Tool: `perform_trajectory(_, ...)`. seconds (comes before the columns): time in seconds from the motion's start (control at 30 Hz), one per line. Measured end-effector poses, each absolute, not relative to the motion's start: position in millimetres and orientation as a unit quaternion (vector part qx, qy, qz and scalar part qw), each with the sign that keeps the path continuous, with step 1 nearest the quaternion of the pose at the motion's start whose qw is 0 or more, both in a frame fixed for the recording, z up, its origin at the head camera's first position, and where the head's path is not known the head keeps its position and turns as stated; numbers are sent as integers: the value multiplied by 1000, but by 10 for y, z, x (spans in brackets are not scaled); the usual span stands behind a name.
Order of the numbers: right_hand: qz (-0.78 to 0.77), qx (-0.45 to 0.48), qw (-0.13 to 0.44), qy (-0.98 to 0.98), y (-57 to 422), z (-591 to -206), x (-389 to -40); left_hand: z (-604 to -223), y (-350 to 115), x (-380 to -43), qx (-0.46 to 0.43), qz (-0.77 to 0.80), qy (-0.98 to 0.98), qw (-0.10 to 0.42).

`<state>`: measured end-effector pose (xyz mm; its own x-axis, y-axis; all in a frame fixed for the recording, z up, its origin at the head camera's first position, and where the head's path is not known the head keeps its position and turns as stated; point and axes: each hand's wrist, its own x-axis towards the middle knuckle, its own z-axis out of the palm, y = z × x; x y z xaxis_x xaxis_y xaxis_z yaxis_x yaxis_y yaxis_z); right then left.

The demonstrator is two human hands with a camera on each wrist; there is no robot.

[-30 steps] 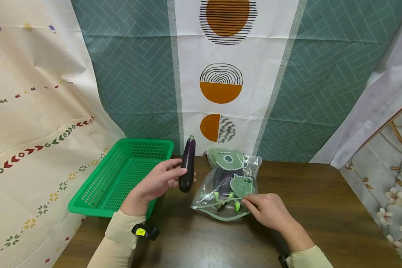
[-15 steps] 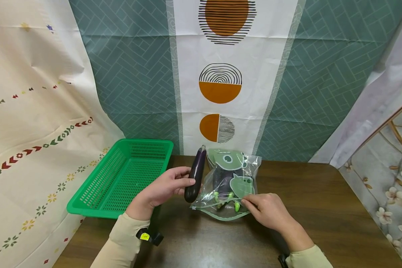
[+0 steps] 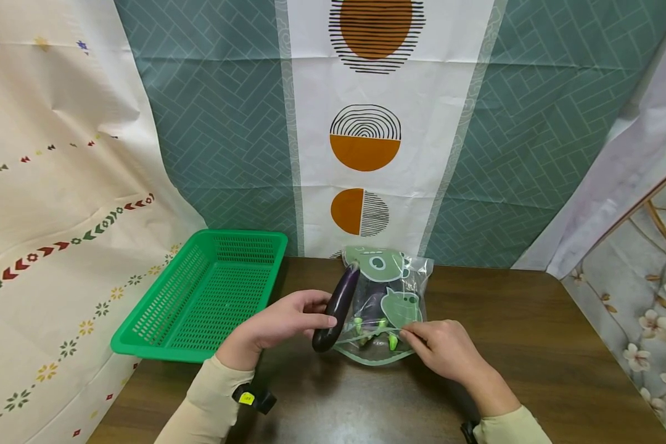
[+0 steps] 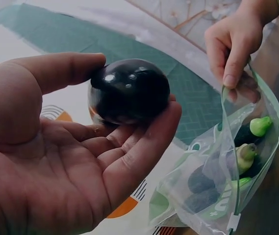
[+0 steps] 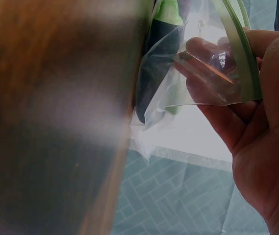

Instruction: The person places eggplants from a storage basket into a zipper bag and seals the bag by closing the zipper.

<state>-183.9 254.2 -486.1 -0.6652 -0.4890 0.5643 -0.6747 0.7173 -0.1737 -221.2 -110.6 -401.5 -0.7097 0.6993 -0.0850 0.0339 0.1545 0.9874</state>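
Observation:
My left hand (image 3: 288, 324) holds a dark purple eggplant (image 3: 337, 308) between thumb and fingers, its stem end tilted up and right. In the left wrist view the rounded end of the eggplant (image 4: 132, 90) faces the camera. To its right lies a clear zip bag (image 3: 377, 345) with green cartoon prints, several eggplants with green stems (image 4: 261, 126) inside it. My right hand (image 3: 444, 348) pinches the right side of the bag's green-edged mouth, which stands apart in the left wrist view. The right wrist view shows thumb and fingers of the right hand (image 5: 271, 93) on that green edge (image 5: 247, 63).
A green perforated plastic basket (image 3: 200, 351) stands on the left of the brown wooden table (image 3: 510, 345), with no items in it. Behind the table hangs a patterned curtain (image 3: 238, 123). The bag's slider (image 4: 233, 222) sits at the near end of its mouth.
My left hand has moved right and nearer to me with the eggplant, which has tilted further to the right and now overlaps the bag's left side. My right hand has stayed in place.

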Motion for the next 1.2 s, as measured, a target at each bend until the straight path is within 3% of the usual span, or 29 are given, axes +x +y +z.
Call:
perform_trajectory(0.57, 183, 324, 247, -895, 2535, -4857, -1840, -4115, -967, -2120, 287, 528, 742, 297)
perform_trajectory(1.2, 180, 332, 260, -889, 2532, -4853, -1840, -4221, -851, -2088, 316, 408, 816, 261)
